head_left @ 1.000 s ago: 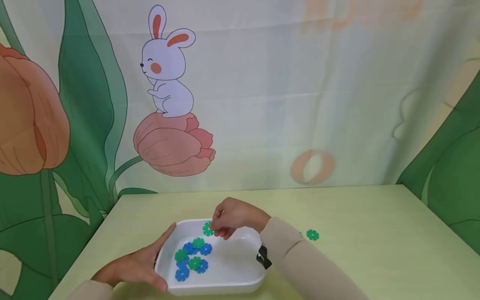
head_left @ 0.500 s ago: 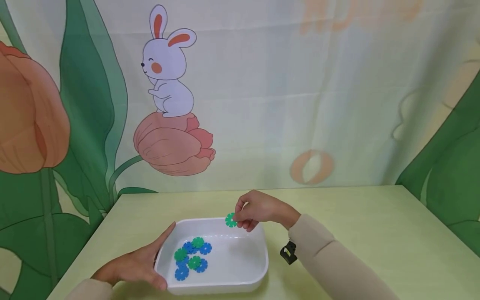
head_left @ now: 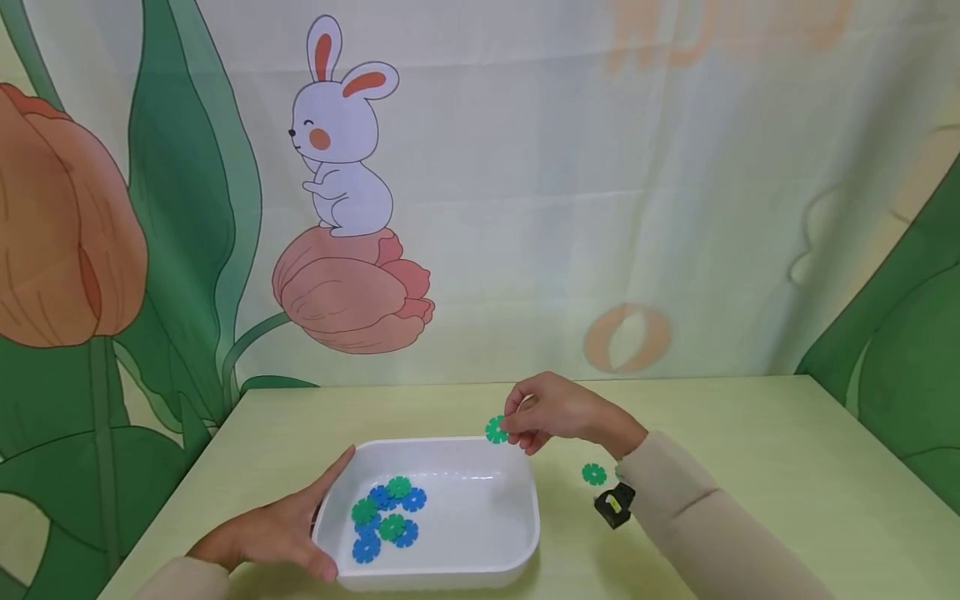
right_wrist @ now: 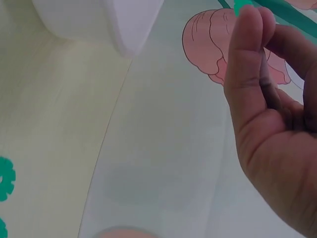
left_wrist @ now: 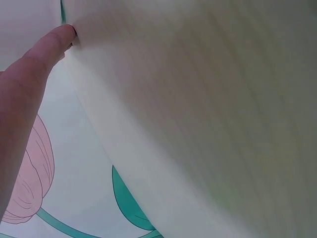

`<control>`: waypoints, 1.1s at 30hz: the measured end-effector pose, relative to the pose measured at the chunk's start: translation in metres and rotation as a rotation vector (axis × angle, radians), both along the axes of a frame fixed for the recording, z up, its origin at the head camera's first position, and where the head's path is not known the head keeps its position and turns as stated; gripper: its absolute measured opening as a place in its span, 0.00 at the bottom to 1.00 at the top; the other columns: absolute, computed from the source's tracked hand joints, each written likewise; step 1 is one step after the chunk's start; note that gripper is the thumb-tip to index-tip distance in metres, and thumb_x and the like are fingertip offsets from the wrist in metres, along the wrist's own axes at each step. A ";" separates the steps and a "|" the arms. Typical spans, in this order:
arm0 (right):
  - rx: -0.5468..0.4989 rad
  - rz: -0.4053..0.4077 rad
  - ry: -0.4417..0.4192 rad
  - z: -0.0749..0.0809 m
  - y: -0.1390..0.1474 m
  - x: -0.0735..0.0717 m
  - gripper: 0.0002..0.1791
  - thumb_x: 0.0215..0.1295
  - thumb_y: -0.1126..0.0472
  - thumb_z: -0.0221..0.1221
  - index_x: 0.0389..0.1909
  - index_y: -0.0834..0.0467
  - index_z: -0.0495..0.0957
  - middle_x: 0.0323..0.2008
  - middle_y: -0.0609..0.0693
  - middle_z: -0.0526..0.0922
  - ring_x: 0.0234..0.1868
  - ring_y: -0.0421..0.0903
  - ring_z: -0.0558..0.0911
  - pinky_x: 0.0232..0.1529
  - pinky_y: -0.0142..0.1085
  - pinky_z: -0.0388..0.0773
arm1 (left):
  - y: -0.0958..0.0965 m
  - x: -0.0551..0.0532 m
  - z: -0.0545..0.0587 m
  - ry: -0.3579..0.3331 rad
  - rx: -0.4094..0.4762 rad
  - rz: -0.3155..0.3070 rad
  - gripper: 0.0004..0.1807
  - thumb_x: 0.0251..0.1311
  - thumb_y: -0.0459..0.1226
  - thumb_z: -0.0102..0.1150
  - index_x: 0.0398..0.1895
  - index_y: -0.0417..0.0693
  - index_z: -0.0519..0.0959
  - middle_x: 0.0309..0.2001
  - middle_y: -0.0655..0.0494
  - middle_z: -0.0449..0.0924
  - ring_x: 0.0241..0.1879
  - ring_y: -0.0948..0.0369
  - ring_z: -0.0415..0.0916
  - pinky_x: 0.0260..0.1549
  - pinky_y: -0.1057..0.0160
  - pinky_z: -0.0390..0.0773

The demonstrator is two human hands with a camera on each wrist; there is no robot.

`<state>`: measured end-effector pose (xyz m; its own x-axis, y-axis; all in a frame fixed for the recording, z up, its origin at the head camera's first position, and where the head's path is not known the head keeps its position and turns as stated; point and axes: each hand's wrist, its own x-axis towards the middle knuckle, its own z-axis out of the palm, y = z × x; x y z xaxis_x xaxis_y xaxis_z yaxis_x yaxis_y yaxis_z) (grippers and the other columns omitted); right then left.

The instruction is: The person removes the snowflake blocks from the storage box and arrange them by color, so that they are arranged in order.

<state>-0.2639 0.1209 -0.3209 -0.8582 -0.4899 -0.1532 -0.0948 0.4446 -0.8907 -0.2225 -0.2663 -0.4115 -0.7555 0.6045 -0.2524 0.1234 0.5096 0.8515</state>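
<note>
My right hand (head_left: 558, 410) pinches a green notched snowflake disc (head_left: 495, 430) between thumb and fingertips, above the back right corner of a white tray (head_left: 480, 577). In the right wrist view, only a sliver of this green disc (right_wrist: 241, 6) shows past the fingertips. Spread fairly straight, the fingers and thumb of my left hand (head_left: 262, 533) press along the tray's left side. Inside the tray, green snowflake discs (head_left: 392, 527) and blue ones (head_left: 366, 548) lie partly overlapping at the left. The left wrist view shows one extended finger (left_wrist: 39, 59).
On the table (head_left: 720, 467), a green disc (head_left: 594, 474) lies right of the tray, with another partly hidden behind the right sleeve (head_left: 697, 500). A black device (head_left: 613, 507) is at the right wrist. Behind the table hangs a printed cloth (head_left: 525, 208).
My right hand has moved right with the green disc, from above the tray's middle to its back right corner. The left hand and the discs in the tray have stayed put.
</note>
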 end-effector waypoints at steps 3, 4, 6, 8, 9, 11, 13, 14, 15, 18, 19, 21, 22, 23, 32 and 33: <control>-0.011 -0.007 0.004 -0.002 0.010 0.000 0.08 0.65 0.65 0.63 0.36 0.66 0.76 0.27 0.57 0.83 0.23 0.44 0.81 0.36 0.41 0.85 | 0.000 0.000 0.000 0.002 -0.011 0.006 0.73 0.51 0.55 0.73 0.78 0.55 0.21 0.76 0.36 0.38 0.62 0.44 0.61 0.58 0.44 0.73; -0.015 -0.011 0.001 -0.002 0.013 0.000 0.08 0.66 0.65 0.63 0.37 0.66 0.75 0.27 0.57 0.83 0.24 0.44 0.81 0.36 0.41 0.85 | 0.000 0.000 0.000 0.001 -0.013 0.008 0.73 0.51 0.55 0.73 0.78 0.55 0.21 0.77 0.36 0.38 0.63 0.44 0.61 0.59 0.44 0.73; -0.024 -0.019 -0.002 -0.003 0.019 0.000 0.08 0.66 0.65 0.63 0.37 0.66 0.75 0.26 0.55 0.83 0.24 0.44 0.81 0.37 0.42 0.85 | 0.000 0.000 0.000 0.000 -0.011 0.008 0.73 0.51 0.55 0.73 0.78 0.55 0.21 0.77 0.36 0.38 0.63 0.44 0.61 0.59 0.44 0.72; -0.030 -0.021 -0.008 -0.004 0.026 0.001 0.08 0.67 0.65 0.62 0.37 0.67 0.74 0.26 0.55 0.83 0.24 0.44 0.80 0.37 0.43 0.85 | 0.001 0.000 0.000 -0.002 -0.008 0.010 0.72 0.51 0.53 0.73 0.78 0.55 0.21 0.76 0.35 0.38 0.62 0.44 0.61 0.58 0.43 0.73; -0.033 -0.023 -0.010 -0.004 0.029 0.001 0.09 0.67 0.65 0.62 0.37 0.67 0.74 0.26 0.55 0.83 0.24 0.44 0.80 0.37 0.43 0.85 | 0.001 0.000 0.001 -0.001 -0.007 0.009 0.72 0.51 0.53 0.73 0.78 0.54 0.21 0.76 0.35 0.38 0.62 0.44 0.61 0.58 0.43 0.73; -0.041 -0.022 -0.014 -0.004 0.034 0.001 0.09 0.67 0.65 0.62 0.37 0.67 0.73 0.27 0.55 0.83 0.25 0.44 0.80 0.38 0.43 0.85 | 0.001 0.000 0.001 -0.002 -0.003 0.008 0.72 0.51 0.52 0.73 0.78 0.54 0.21 0.76 0.35 0.38 0.62 0.44 0.62 0.58 0.43 0.73; -0.042 -0.023 -0.012 -0.004 0.039 0.002 0.09 0.68 0.65 0.62 0.37 0.67 0.73 0.27 0.55 0.83 0.25 0.44 0.80 0.38 0.43 0.85 | 0.001 0.000 0.001 0.002 -0.003 0.004 0.72 0.51 0.52 0.73 0.78 0.54 0.21 0.76 0.34 0.38 0.62 0.44 0.62 0.57 0.44 0.73; -0.043 -0.024 -0.011 -0.004 0.041 0.002 0.09 0.68 0.65 0.62 0.38 0.67 0.73 0.27 0.55 0.83 0.25 0.44 0.80 0.38 0.43 0.85 | 0.001 0.000 0.001 0.004 -0.004 0.003 0.72 0.51 0.52 0.73 0.78 0.54 0.21 0.76 0.34 0.38 0.62 0.44 0.62 0.57 0.44 0.74; -0.044 -0.028 -0.012 -0.005 0.044 0.002 0.09 0.68 0.65 0.62 0.38 0.67 0.73 0.27 0.55 0.83 0.25 0.44 0.80 0.38 0.43 0.85 | 0.001 0.000 0.001 0.006 -0.003 0.002 0.72 0.51 0.52 0.73 0.78 0.53 0.21 0.76 0.34 0.38 0.62 0.44 0.62 0.57 0.44 0.74; -0.040 -0.036 -0.007 -0.007 0.052 0.003 0.10 0.68 0.64 0.62 0.38 0.67 0.73 0.27 0.55 0.83 0.25 0.44 0.79 0.37 0.42 0.85 | 0.001 0.000 0.000 0.008 -0.006 0.005 0.72 0.51 0.52 0.73 0.78 0.53 0.21 0.76 0.34 0.39 0.62 0.44 0.62 0.57 0.44 0.74; -0.042 -0.038 -0.007 -0.008 0.054 0.003 0.10 0.68 0.64 0.62 0.39 0.67 0.73 0.27 0.55 0.83 0.25 0.44 0.79 0.38 0.42 0.85 | 0.001 0.000 0.000 0.008 -0.009 0.009 0.72 0.51 0.53 0.73 0.78 0.53 0.21 0.76 0.34 0.39 0.62 0.44 0.62 0.57 0.44 0.74; -0.047 -0.038 -0.007 -0.010 0.060 0.004 0.10 0.68 0.64 0.62 0.39 0.67 0.73 0.27 0.55 0.82 0.25 0.43 0.79 0.38 0.42 0.85 | 0.001 0.000 0.000 0.005 -0.017 0.016 0.72 0.51 0.53 0.73 0.78 0.54 0.21 0.76 0.35 0.39 0.62 0.44 0.61 0.58 0.43 0.73; -0.049 -0.039 -0.007 -0.011 0.063 0.004 0.10 0.68 0.64 0.62 0.39 0.68 0.73 0.27 0.54 0.82 0.25 0.43 0.79 0.37 0.42 0.85 | 0.001 0.000 0.000 0.003 -0.021 0.020 0.72 0.51 0.53 0.73 0.78 0.55 0.21 0.76 0.35 0.39 0.62 0.44 0.61 0.58 0.43 0.73; -0.050 -0.041 -0.008 -0.012 0.066 0.004 0.10 0.69 0.64 0.62 0.39 0.68 0.73 0.27 0.54 0.82 0.25 0.43 0.79 0.37 0.42 0.85 | 0.001 0.000 0.000 0.001 -0.023 0.020 0.72 0.51 0.54 0.73 0.78 0.55 0.21 0.76 0.36 0.38 0.62 0.44 0.61 0.58 0.43 0.73; -0.031 -0.074 -0.010 -0.017 0.091 0.007 0.11 0.70 0.64 0.61 0.41 0.68 0.73 0.28 0.54 0.82 0.25 0.43 0.79 0.38 0.41 0.85 | 0.001 0.001 0.000 0.005 -0.025 0.020 0.73 0.51 0.55 0.73 0.78 0.56 0.21 0.77 0.37 0.38 0.63 0.45 0.60 0.59 0.43 0.72; -0.030 -0.075 -0.010 -0.017 0.093 0.008 0.11 0.70 0.63 0.61 0.41 0.68 0.73 0.28 0.54 0.82 0.26 0.44 0.79 0.38 0.41 0.85 | 0.001 0.000 0.000 0.006 -0.025 0.019 0.73 0.51 0.55 0.73 0.78 0.56 0.21 0.77 0.37 0.38 0.63 0.45 0.60 0.59 0.44 0.72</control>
<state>-0.2561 0.2141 -0.3377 -0.8914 -0.4284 -0.1479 -0.0535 0.4236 -0.9043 -0.2220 -0.2655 -0.4117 -0.7682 0.5839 -0.2627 0.1183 0.5327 0.8380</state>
